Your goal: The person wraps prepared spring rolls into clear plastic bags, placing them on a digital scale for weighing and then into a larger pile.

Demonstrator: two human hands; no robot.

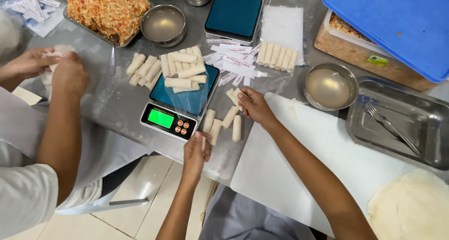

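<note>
right hand (252,105) pinches one pale spring roll (232,96) on the steel worktop (117,104); left hand (195,149) grips another roll (204,142) beside the kitchen scale (180,110), loose rolls (224,122) lying between them.

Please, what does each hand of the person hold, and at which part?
The right hand grips a pale roll at one end. The left hand pinches another roll at its near end.
</note>
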